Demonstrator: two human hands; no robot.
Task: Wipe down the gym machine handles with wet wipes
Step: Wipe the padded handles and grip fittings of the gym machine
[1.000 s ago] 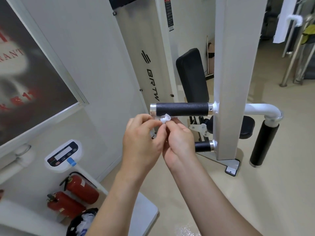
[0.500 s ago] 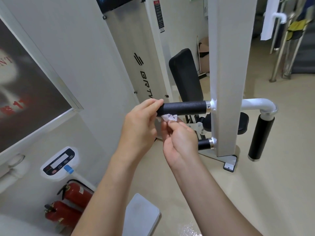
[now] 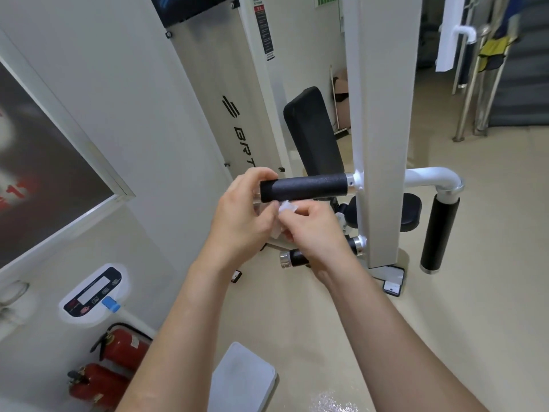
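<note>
A black foam handle (image 3: 306,187) sticks out horizontally to the left from the white upright post (image 3: 383,120) of the gym machine. My left hand (image 3: 242,215) curls its fingers over the handle's free left end. Just under the handle, my right hand (image 3: 315,230) pinches a small crumpled white wet wipe (image 3: 287,207) between thumb and fingertips, close against my left palm. The wipe lies right below the handle's underside; whether they touch is unclear. A shorter black handle (image 3: 292,257) pokes out lower down, partly hidden behind my right wrist. A third black handle (image 3: 439,233) hangs upright at the right.
The machine's black back pad (image 3: 315,135) stands behind the handle, with the white weight-stack cover (image 3: 237,93) to its left. Two red fire extinguishers (image 3: 124,349) and a body scale's display (image 3: 92,292) with its grey platform (image 3: 243,379) stand lower left. Beige floor spreads right.
My left hand has curled further over the end of the handle. My right hand with the wipe has shifted slightly right under the handle. The view has moved closer.
</note>
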